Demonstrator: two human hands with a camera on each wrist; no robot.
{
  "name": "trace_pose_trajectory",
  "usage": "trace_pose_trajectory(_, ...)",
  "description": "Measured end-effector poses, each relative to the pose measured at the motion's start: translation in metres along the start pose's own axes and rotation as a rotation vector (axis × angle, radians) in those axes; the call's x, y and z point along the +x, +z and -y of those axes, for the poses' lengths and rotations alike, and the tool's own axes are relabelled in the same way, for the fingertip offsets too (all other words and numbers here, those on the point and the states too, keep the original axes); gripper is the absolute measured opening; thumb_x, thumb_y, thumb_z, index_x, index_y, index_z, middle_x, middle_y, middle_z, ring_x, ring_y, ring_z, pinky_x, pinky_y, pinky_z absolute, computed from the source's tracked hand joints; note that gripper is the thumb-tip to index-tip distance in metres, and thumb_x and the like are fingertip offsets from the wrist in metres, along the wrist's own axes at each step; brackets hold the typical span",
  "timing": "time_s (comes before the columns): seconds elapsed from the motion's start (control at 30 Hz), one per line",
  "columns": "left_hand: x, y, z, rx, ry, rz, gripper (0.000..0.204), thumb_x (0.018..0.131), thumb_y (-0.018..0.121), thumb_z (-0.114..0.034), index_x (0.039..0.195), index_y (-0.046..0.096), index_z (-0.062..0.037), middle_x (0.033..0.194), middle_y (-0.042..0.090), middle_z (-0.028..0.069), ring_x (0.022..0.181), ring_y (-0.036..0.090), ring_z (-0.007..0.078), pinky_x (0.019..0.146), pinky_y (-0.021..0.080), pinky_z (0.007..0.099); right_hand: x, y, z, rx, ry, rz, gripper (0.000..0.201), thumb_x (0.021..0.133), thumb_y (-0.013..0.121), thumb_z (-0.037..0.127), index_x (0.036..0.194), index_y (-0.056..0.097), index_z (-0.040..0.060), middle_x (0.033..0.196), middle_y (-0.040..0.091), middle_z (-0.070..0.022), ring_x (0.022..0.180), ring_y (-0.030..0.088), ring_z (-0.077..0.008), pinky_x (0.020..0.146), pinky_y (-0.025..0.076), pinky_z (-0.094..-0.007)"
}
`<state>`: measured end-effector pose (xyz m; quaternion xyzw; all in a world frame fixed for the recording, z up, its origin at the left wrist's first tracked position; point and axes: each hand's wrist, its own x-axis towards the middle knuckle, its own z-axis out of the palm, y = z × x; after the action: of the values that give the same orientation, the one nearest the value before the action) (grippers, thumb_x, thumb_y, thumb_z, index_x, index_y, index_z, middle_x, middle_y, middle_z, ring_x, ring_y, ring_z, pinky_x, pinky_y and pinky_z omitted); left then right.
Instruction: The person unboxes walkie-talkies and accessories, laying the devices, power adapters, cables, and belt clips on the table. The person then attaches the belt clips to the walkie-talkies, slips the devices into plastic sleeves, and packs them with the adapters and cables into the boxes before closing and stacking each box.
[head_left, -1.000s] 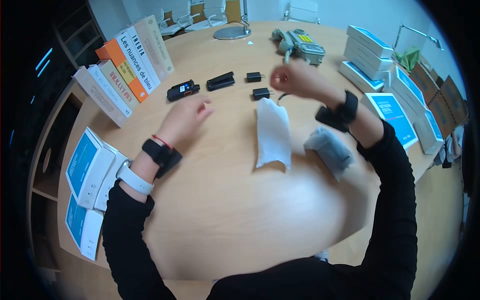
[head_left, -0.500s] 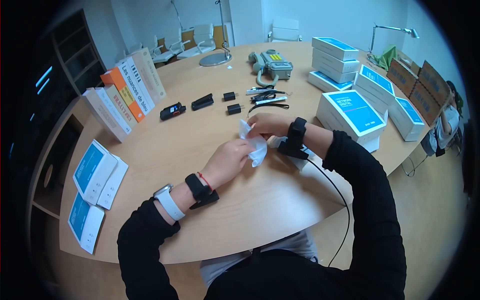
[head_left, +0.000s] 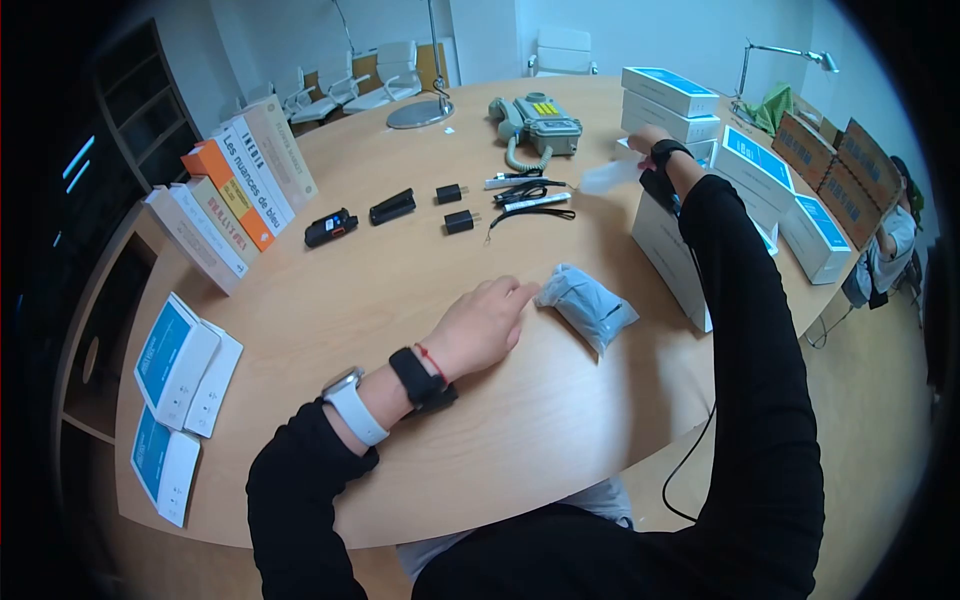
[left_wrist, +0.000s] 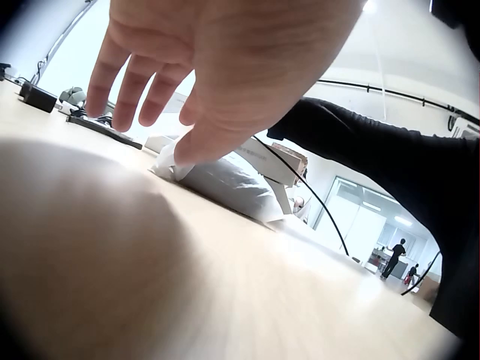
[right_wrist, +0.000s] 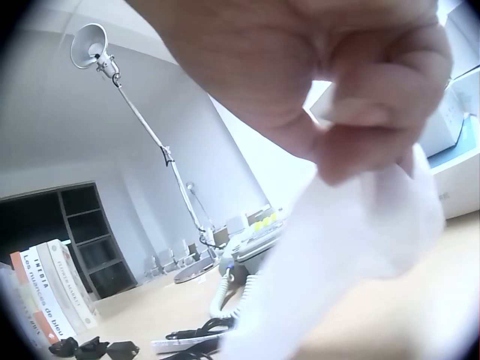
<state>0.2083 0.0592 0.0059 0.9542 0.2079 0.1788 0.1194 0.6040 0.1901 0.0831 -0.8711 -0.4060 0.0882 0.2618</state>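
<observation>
In the head view my right hand (head_left: 650,142) is raised by the stacked white boxes and pinches a thin white sleeve (head_left: 608,178). The right wrist view shows that sleeve (right_wrist: 330,247) hanging from the curled fingers and thumb. My left hand (head_left: 484,325) is low over the table, fingers loosely extended, their tips beside a wrapped grey packet (head_left: 590,308). From the left wrist, the hand (left_wrist: 217,67) has its fingers spread and its thumb at the near end of the packet (left_wrist: 232,184); whether they touch is unclear.
Two black adapters (head_left: 459,222), a stapler (head_left: 392,207), a black device (head_left: 331,228) and cables (head_left: 530,192) lie beyond the left hand. A telephone (head_left: 545,126) stands farther back, books (head_left: 235,180) at left. White boxes (head_left: 672,255) stand right, others (head_left: 178,362) left.
The right hand has moved from beside the left hand toward the far right with the white sleeve. My left hand has let go of the sleeve and is now beside the grey packet.
</observation>
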Motion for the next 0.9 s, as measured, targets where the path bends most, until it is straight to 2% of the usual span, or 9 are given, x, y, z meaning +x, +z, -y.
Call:
trace_pose_trajectory(0.13, 0.026, 0.015, 0.011, 0.003, -0.094, 0.087, 0.057, 0.078, 0.062, -0.019, 0.129, 0.040, -0.0053, 0.112, 0.052, 0.0160, 0.106, 0.051, 0.0311, 0.091, 0.043, 0.0362, 0.045, 0.009, -0.013, -0.530, -0.343, -0.006, 0.030, 0.081, 0.052, 0.021, 0.099, 0.064, -0.0009, 0.085, 0.065, -0.0156, 0.070, 0.066, -0.0262, 0.058, 0.051, -0.0375)
trace_pose_trajectory(0.17, 0.032, 0.022, 0.014, 0.025, -0.095, 0.022, 0.044, 0.078, 0.062, -0.022, 0.118, 0.052, -0.0049, 0.106, 0.055, 0.0154, 0.101, 0.054, 0.0309, 0.087, 0.045, 0.0360, 0.030, 0.003, -0.004, -0.534, -0.344, -0.006, 0.030, 0.081, 0.052, 0.021, 0.099, 0.064, -0.0009, 0.085, 0.065, -0.0156, 0.070, 0.066, -0.0262, 0.058, 0.051, -0.0375)
trace_pose_trajectory(0.3, 0.050, 0.037, 0.027, 0.058, -0.041, 0.001, 0.013, 0.077, 0.060, -0.016, 0.080, 0.065, -0.0041, 0.086, 0.061, 0.0119, 0.083, 0.059, 0.0290, 0.075, 0.049, 0.0382, -0.102, -0.025, 0.048, -0.055, -0.502, 0.273, 0.028, 0.081, 0.060, 0.023, 0.096, 0.062, 0.0000, 0.077, 0.064, -0.0111, 0.062, 0.065, -0.0192, 0.050, 0.052, -0.0291)
trace_pose_trajectory(0.37, 0.046, 0.032, 0.028, 0.059, -0.021, -0.031, 0.012, 0.077, 0.060, -0.015, 0.080, 0.065, -0.0046, 0.084, 0.061, 0.0114, 0.082, 0.059, 0.0290, 0.074, 0.049, 0.0381, -0.169, -0.010, 0.036, 0.052, -0.503, 0.543, 0.031, 0.086, 0.058, 0.031, 0.101, 0.061, 0.0039, 0.082, 0.064, -0.0078, 0.069, 0.064, -0.0166, 0.055, 0.052, -0.0260)
trace_pose_trajectory(0.5, 0.032, 0.012, 0.021, -0.002, -0.024, -0.092, 0.008, 0.077, 0.058, -0.011, 0.077, 0.060, -0.0033, 0.079, 0.060, 0.0142, 0.079, 0.059, 0.0316, 0.070, 0.049, 0.0408, -0.278, 0.042, -0.018, -0.254, -0.997, 0.254, 0.074, 0.071, 0.072, 0.044, 0.123, 0.041, 0.0012, 0.095, 0.060, -0.0220, 0.093, 0.058, -0.0372, 0.080, 0.047, -0.0424)
trace_pose_trajectory(0.6, 0.022, 0.003, 0.017, -0.047, -0.086, -0.115, 0.007, 0.076, 0.057, -0.009, 0.078, 0.056, -0.0022, 0.078, 0.059, 0.0160, 0.076, 0.059, 0.0333, 0.068, 0.048, 0.0412, -0.267, 0.060, -0.027, -0.153, -0.860, 0.275, 0.071, 0.069, 0.073, 0.037, 0.122, 0.042, 0.0017, 0.092, 0.060, -0.0216, 0.091, 0.057, -0.0376, 0.078, 0.047, -0.0422)
trace_pose_trajectory(0.77, -0.010, -0.015, 0.030, -0.009, -0.233, -0.259, 0.010, 0.079, 0.056, -0.007, 0.087, 0.055, -0.0016, 0.083, 0.061, 0.0152, 0.075, 0.061, 0.0317, 0.067, 0.050, 0.0397, -0.272, 0.047, -0.001, -0.102, -0.965, 0.418, 0.059, 0.066, 0.074, 0.026, 0.115, 0.050, 0.0025, 0.093, 0.061, -0.0203, 0.086, 0.060, -0.0358, 0.077, 0.048, -0.0406)
trace_pose_trajectory(0.83, -0.020, -0.010, 0.043, -0.972, -0.691, -0.183, 0.026, 0.092, 0.048, -0.025, 0.106, 0.052, -0.0030, 0.102, 0.058, 0.0145, 0.084, 0.062, 0.0300, 0.074, 0.052, 0.0397, -0.277, 0.037, 0.025, -0.072, -1.070, 0.401, 0.059, 0.064, 0.073, 0.025, 0.115, 0.051, 0.0031, 0.093, 0.061, -0.0202, 0.085, 0.060, -0.0356, 0.077, 0.048, -0.0394)
trace_pose_trajectory(0.9, -0.034, -0.015, 0.047, -1.278, -0.724, -0.127, 0.040, 0.094, 0.039, -0.036, 0.116, 0.047, -0.0033, 0.112, 0.055, 0.0159, 0.090, 0.061, 0.0318, 0.080, 0.051, 0.0415, -0.283, 0.026, 0.057, -0.134, -1.173, 0.431, 0.061, 0.062, 0.072, 0.021, 0.116, 0.051, 0.0031, 0.092, 0.062, -0.0189, 0.084, 0.061, -0.0344, 0.076, 0.049, -0.0388)
